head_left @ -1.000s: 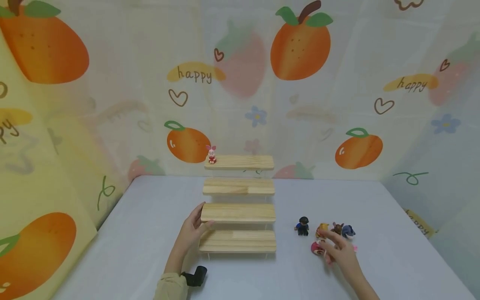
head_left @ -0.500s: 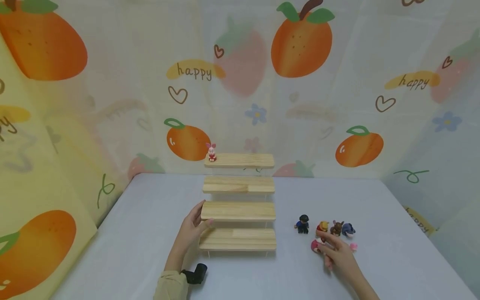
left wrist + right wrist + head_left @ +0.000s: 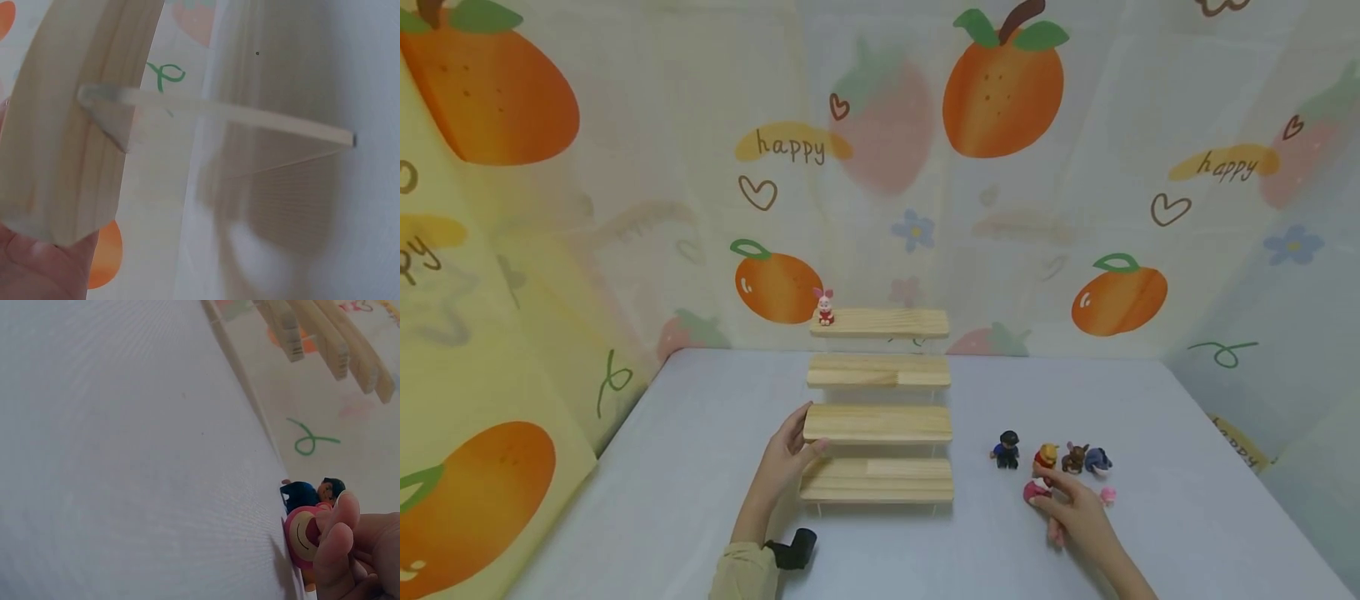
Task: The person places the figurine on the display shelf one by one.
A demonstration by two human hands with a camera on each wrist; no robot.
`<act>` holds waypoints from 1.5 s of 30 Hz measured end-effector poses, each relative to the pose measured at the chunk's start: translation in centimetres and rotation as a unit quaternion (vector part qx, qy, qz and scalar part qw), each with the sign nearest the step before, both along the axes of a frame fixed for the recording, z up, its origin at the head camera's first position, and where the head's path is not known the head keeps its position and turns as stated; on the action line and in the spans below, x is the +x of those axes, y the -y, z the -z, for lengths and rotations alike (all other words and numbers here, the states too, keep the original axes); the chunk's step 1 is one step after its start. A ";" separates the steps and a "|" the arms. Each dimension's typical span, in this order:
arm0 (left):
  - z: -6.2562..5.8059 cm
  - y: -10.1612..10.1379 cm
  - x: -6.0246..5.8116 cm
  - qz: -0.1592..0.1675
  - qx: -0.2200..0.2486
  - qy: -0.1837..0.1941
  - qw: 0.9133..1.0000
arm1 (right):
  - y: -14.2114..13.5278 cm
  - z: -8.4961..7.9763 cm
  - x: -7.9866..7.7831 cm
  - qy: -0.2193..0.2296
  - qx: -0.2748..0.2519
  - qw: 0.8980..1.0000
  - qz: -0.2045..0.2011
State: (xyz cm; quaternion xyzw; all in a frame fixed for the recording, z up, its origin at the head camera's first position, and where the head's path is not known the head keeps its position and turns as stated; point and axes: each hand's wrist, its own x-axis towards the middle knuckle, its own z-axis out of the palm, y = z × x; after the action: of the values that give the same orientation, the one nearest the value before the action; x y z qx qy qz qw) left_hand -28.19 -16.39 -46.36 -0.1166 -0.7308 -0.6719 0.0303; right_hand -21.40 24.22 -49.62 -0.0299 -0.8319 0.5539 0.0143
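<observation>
A right hand [image 3: 1081, 507] pinches a pink toy [image 3: 1033, 490]; the left hand [image 3: 784, 463] grips a wooden shelf [image 3: 880, 421]; a steady pinch likely spares the nearby yellow-headed figure [image 3: 1047, 455] a bump.

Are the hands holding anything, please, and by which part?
The left hand holds the third shelf from the top by its left end; the right hand touches the pink toy, grip unclear.

1. I read "happy" on the backdrop [image 3: 1037, 200]: centre print [image 3: 791, 147], yellow patch behind.
2. Same word, same patch style: right print [image 3: 1227, 165].
3. Left print [image 3: 419, 255], side cloth [image 3: 475, 383]: I only get "py", frame-cut.
4. Low-right print [image 3: 1237, 444], cloth beside worktop [image 3: 715, 433]: tilted "happy", blurry.
</observation>
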 end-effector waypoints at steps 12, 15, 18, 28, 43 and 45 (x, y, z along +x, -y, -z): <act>0.1 0.1 -0.1 0.000 0.001 0.006 1.000 | 0.5 -0.3 0.3 -0.022 0.014 1.000 0.011; 0.0 0.1 -0.1 0.005 0.005 0.004 1.000 | 0.6 -0.3 0.3 -0.021 0.026 0.999 0.020; -0.1 0.1 -0.2 0.009 0.009 -0.004 1.000 | 0.7 -0.4 0.1 -0.014 0.037 0.999 0.036; -0.2 0.2 0.1 0.017 0.007 0.011 1.000 | 0.9 -0.3 0.3 -0.009 0.042 0.997 0.067; 0.2 0.2 -0.2 0.009 0.001 0.014 1.000 | 1.3 -1.1 0.0 0.000 0.003 0.996 0.090; 0.4 0.3 -0.1 0.009 -0.003 0.014 1.000 | 1.5 -1.3 0.0 -0.007 -0.009 0.996 0.089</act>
State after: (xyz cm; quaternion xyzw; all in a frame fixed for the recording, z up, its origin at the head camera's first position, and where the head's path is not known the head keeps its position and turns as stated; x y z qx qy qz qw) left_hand -28.30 -16.72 -46.80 -0.1135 -0.7321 -0.6715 0.0134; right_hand -21.41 22.74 -48.35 -0.1001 -0.8206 0.5584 0.0690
